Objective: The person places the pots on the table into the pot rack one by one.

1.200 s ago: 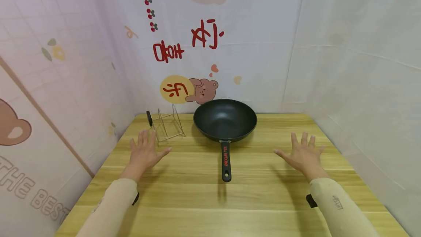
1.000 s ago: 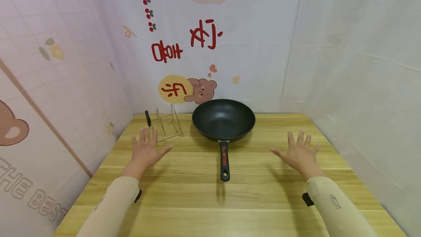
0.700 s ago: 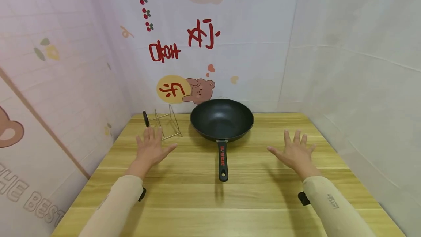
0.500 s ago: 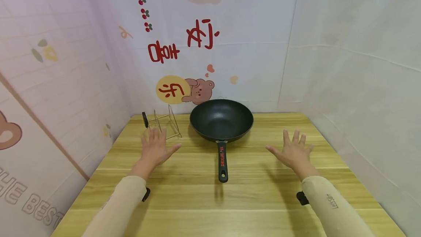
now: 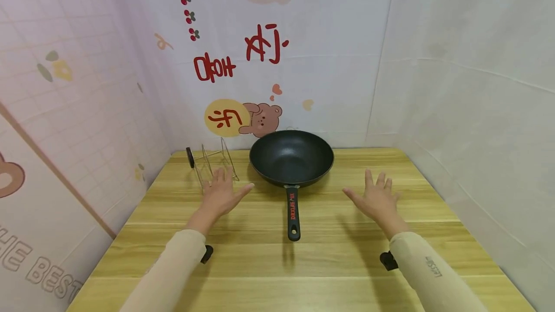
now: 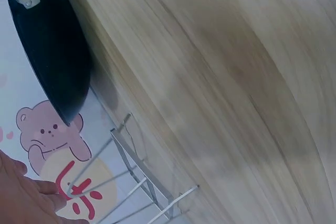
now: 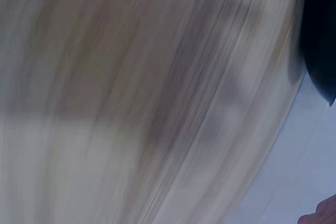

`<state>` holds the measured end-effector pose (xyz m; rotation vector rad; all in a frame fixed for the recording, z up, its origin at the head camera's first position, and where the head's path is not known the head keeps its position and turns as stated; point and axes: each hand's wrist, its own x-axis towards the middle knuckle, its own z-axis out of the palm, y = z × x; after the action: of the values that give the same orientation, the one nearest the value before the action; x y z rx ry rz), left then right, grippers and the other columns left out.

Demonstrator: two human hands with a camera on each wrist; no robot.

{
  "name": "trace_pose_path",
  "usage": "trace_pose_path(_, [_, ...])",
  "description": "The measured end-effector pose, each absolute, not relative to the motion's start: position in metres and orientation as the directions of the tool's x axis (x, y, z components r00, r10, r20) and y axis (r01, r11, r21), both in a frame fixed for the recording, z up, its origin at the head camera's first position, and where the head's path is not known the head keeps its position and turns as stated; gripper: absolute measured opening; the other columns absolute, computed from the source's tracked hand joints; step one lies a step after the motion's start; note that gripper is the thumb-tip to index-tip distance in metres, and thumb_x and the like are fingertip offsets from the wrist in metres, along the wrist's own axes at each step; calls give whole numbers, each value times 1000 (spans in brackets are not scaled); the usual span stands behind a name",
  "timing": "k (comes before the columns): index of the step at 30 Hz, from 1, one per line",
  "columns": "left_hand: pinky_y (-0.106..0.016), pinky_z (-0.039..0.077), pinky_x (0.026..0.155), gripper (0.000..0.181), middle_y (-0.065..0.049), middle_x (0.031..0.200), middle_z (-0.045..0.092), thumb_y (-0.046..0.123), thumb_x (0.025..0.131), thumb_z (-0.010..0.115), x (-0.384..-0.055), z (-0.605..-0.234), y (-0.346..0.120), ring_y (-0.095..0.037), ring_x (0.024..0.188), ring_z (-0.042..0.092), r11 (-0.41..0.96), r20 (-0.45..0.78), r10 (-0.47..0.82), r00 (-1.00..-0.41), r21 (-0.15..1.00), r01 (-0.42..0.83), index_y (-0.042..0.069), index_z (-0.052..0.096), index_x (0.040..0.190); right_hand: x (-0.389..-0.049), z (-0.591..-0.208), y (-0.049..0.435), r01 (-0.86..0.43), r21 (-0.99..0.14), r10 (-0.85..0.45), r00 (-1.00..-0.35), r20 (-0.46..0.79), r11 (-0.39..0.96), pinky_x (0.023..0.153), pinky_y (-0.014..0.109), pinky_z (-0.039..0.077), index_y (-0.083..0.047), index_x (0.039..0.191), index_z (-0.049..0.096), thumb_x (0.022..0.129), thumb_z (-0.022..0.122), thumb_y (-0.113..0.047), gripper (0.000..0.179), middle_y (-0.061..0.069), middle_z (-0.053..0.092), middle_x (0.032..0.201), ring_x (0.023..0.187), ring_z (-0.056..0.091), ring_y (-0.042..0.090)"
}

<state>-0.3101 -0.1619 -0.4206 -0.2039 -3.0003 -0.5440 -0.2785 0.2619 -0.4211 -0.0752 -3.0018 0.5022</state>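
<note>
A black wok [image 5: 291, 158] stands at the back middle of the table, its long handle [image 5: 293, 213] with red lettering pointing toward me. My left hand [image 5: 220, 197], fingers spread and straight, is over the table left of the handle and overlaps the front of a wire rack [image 5: 217, 162] in the head view. To the right of the wok my right hand [image 5: 378, 201] is spread too, holding nothing. The left wrist view shows the wok's dark side [image 6: 52, 51] and the metal rack [image 6: 142, 171] beyond my left fingers [image 6: 31, 192]. Only a few right fingertips show in the right wrist view.
The wood-grain table [image 5: 329, 264] meets a white printed cloth [image 5: 338, 85] behind and cloth walls at both sides. The rack carries a black upright piece [image 5: 190, 157] at its left end. A dark wrist device [image 5: 388, 261] sits under the right sleeve.
My left hand has moved right, toward the wok handle, now covering part of the rack's front. My right hand has shifted slightly left. The wok and rack stay in place as the view turns slightly.
</note>
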Motion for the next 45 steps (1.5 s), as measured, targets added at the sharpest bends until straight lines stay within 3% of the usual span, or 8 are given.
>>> trace_pose_path(15, [-66, 11, 114, 108, -23, 161, 17, 81, 87, 41, -310, -420, -141, -40, 148, 12, 831, 105, 127, -986, 532, 164, 4, 14, 159, -277, -427, 235, -1, -474, 29, -998, 57, 881, 100, 81, 11, 0, 158, 2, 91, 40, -76, 108, 43, -1, 153, 139, 2, 63])
trace_pose_path(20, [-62, 14, 115, 108, -19, 162, 16, 79, 86, 47, -307, -420, -135, -39, 149, 13, 778, 100, 132, -986, 605, 166, 7, 15, 159, -273, -429, 226, -5, -580, 13, -1000, 27, 814, 105, 75, 17, 0, 158, -1, 92, 41, -75, 108, 41, -1, 155, 139, 7, 61])
trace_pose_path(26, [-62, 20, 113, 103, -18, 162, 19, 74, 87, 54, -308, -422, -126, -39, 147, 17, 684, 93, 131, -987, 712, 158, 10, 17, 159, -268, -425, 208, 31, -710, 18, -999, -26, 703, 112, 67, 15, -1, 158, 0, 91, 44, -75, 109, 33, 5, 159, 145, 8, 51])
trace_pose_path(38, [-61, 26, 111, 100, -12, 160, 26, 73, 84, 59, -305, -431, -108, -36, 146, 25, 503, 44, 116, -992, 859, 96, 19, 23, 159, -251, -422, 158, 84, -817, 57, -996, -62, 570, 109, 62, 29, -3, 158, 12, 93, 50, -69, 101, 27, 21, 159, 140, 28, 50])
trace_pose_path(45, [-56, 33, 109, 96, -16, 155, 37, 70, 86, 59, -305, -437, -96, -35, 141, 35, 449, 30, 112, -993, 890, 77, 13, 28, 157, -239, -423, 128, 57, -869, 101, -995, -8, 491, 103, 59, 40, -2, 157, 20, 94, 53, -63, 94, 27, 30, 155, 134, 40, 49])
